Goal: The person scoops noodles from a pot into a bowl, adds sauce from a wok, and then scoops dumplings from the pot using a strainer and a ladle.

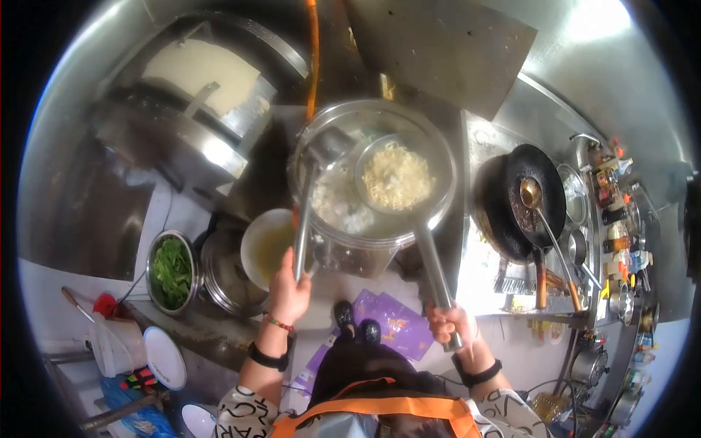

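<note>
Steam rises from a large metal pot [447, 171] in the middle. My left hand [290, 290] is closed round the handle of a ladle [330, 146], whose bowl is over the pot's left side. In my right hand [450, 325] is the long metal handle of a strainer [432, 266]. The strainer's basket holds yellow noodles [395, 176] over the right part of the pot. A white bowl [252, 247] with yellowish broth stands left of the pot, just beyond my left hand.
Leafy greens fill a metal bowl [171, 274] at the left. On the right, a black wok [522, 219] with a second ladle [531, 193] rests on the stove. Seasoning bottles [617, 230] line the far right. Purple sheets [394, 321] lie on the floor.
</note>
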A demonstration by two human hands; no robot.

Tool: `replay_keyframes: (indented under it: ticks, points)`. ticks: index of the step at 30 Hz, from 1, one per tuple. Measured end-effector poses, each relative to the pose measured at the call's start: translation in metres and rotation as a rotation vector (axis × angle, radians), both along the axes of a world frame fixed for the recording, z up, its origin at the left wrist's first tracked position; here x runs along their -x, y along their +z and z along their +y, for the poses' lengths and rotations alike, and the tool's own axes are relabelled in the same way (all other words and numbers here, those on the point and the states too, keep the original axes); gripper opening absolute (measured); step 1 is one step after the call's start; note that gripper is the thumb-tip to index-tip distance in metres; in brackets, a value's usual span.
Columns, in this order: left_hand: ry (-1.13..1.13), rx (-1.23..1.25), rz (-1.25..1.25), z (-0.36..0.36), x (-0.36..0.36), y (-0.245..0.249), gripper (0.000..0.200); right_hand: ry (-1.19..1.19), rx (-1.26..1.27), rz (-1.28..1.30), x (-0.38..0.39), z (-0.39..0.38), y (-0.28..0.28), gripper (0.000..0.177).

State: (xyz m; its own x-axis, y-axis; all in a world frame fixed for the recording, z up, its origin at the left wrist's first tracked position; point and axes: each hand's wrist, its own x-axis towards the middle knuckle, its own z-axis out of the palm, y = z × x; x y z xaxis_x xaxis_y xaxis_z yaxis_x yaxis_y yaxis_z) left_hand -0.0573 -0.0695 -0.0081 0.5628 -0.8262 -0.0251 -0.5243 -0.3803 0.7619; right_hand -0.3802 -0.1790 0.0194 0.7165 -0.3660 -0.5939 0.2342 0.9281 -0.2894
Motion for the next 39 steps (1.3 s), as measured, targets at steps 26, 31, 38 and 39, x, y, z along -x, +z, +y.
replay_keyframes:
  ticks: [26, 31, 38, 39]
  points:
    - [0.093, 0.245, 1.748, -0.026, 0.071, 0.003, 0.025, 0.001, 0.046, 0.111, 0.002, 0.002, 0.011, 0.01]
    - [0.103, 0.28, 1.638, -0.012, 0.066, 0.016, 0.03, -0.039, -0.03, 0.046, 0.009, 0.003, 0.01, 0.011]
    - [0.125, 0.307, 1.282, 0.01, 0.036, 0.027, 0.016, -0.087, -0.003, 0.043, 0.018, 0.001, 0.012, 0.018]
    - [0.13, 0.31, 1.282, 0.01, 0.033, 0.022, 0.016, -0.081, -0.004, 0.045, 0.02, 0.001, 0.014, 0.018]
